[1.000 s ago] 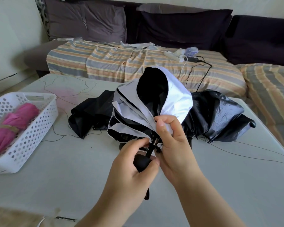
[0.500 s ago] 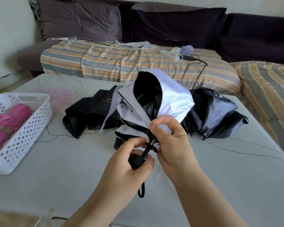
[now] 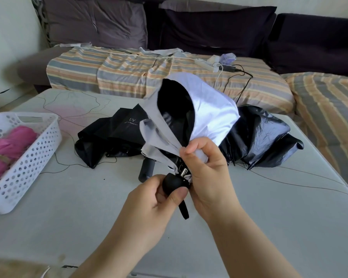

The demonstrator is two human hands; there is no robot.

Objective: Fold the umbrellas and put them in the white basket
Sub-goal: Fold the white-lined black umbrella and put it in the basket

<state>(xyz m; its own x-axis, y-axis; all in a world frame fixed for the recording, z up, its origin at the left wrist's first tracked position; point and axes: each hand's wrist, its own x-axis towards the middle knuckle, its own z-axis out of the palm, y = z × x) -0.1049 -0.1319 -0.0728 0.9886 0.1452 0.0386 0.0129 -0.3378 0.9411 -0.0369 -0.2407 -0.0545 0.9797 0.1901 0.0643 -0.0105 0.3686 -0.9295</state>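
Done: pink umbrella in white basket, 9 o'clock.
Hands: I see left hand gripping handle; right hand pinching white umbrella folds.
Left: black umbrella unfolded on bench.

Open tabletop lay between the hands and the white basket at left; nothing stood on that stretch. Basket already half filled by a folded pink umbrella, with room left along its near-right side. Straight ahead, two black umbrellas sprawled across the table's middle, one's grey handle poking toward the hands. Right side of table was bare beyond them. Striped sofa bounded the far edge.
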